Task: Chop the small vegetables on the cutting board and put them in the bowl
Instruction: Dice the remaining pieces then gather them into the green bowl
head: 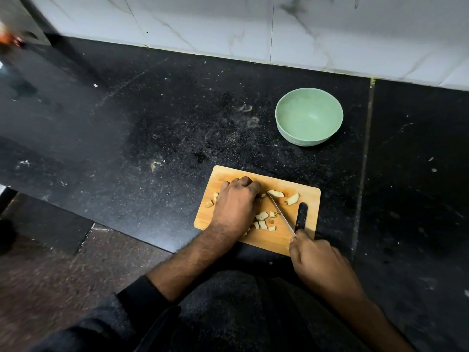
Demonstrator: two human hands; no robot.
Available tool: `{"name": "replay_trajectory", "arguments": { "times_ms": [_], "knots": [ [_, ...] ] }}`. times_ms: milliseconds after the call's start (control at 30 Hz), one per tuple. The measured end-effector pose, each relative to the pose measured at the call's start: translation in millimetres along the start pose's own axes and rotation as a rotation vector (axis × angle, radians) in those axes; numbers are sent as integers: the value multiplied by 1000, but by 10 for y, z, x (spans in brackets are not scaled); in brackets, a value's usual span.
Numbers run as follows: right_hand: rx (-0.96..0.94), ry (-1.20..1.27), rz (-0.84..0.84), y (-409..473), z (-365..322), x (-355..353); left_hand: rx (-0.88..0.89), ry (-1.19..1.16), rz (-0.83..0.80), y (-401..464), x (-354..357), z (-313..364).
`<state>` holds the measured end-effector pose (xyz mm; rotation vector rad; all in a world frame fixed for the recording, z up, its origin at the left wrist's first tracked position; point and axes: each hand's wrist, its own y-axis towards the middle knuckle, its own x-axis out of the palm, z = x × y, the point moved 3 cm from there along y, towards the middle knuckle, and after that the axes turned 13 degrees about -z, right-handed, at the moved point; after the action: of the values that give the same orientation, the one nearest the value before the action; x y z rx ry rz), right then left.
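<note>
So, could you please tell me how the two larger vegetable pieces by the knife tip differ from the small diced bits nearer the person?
The two larger pale vegetable pieces are long, curved wedges, whereas the small pale diced bits are short and blocky. The wedges lie apart on the far side of the steel knife blade; the diced bits cluster on its near side, beside the left hand. Both lie on the rectangular wooden cutting board, none in the empty pale green bowl.

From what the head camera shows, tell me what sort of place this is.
Most likely a home kitchen: a black speckled stone countertop against a white marble-patterned tiled wall, with a wooden cutting board of chopped pieces and a pale green bowl.
</note>
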<state>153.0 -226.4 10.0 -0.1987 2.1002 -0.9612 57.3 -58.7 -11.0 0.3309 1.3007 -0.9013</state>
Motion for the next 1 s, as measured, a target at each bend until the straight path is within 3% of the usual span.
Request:
{"name": "replay_trajectory", "arguments": {
  "times_ms": [267, 800, 1000],
  "knots": [
    [-17, 6, 24, -17, -56, -51, -80, -433, -6, 44, 17, -109],
    [-28, 8, 21, 3, -36, -19, -103, -208, -124, 84, -25, -14],
    [-30, 10, 48, 6, -26, -9, -133, -228, -31, 53, -86, -11]
  ]
}}
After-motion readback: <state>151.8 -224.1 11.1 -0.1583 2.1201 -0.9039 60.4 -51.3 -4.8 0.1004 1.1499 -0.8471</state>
